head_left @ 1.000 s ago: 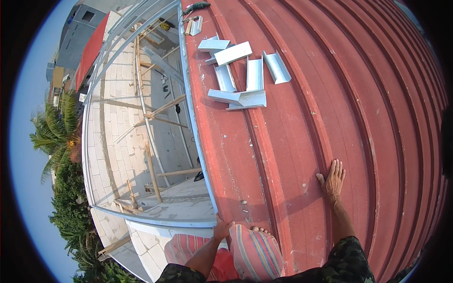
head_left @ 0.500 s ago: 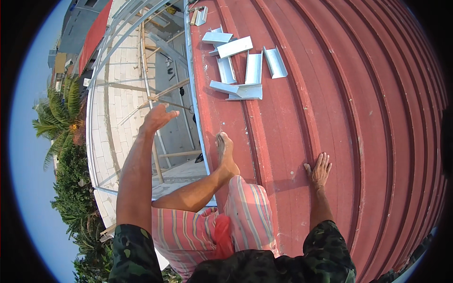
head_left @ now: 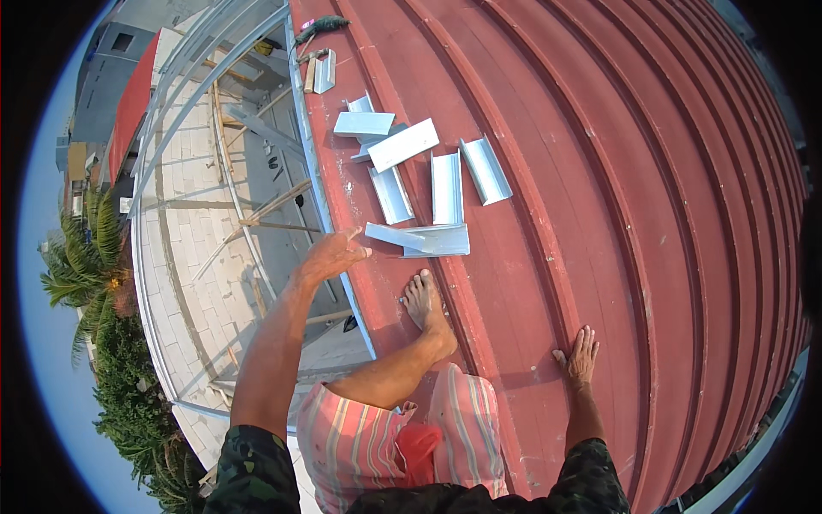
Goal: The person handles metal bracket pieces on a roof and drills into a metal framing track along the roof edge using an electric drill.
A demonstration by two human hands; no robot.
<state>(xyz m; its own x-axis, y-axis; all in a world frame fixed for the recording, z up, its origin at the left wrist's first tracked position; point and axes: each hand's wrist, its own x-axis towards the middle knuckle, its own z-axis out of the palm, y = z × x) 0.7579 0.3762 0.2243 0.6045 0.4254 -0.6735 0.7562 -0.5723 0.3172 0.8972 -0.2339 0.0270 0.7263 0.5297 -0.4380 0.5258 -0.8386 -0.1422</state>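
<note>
Your left hand [head_left: 332, 256] was stretched out by the left edge of the roof [head_left: 616, 283], forefinger pointing ahead and thumb apart from it, with a modest gap between the two and nothing seen in its grasp. Its fingertips were just beside the left end of the nearest channel [head_left: 447, 242]; whether they touched it, I could not tell.

Your right hand [head_left: 580, 367] lay palm down on the roof, near and to the right, its thumb set away from the fingers, holding nothing and well apart from the metal.

The nearest channel lay crosswise on the roof's left part. Just beyond it lay the left channel [head_left: 391, 197] and the middle channel [head_left: 447, 190], with the right channel [head_left: 485, 171] tilted beside them. A white-topped channel [head_left: 402, 146] lay aslant, overlapping other pieces farther left. Farther still, a short channel [head_left: 324, 73] sat beside a wood strip [head_left: 309, 74], and a dark green thing, [head_left: 324, 26] too unclear to name, lay by the edge.

Your bare foot [head_left: 424, 300] stood on the roof, near the nearest channel. Left of the edge, poles [head_left: 278, 204] crossed below, beside a pale block wall [head_left: 175, 265].
</note>
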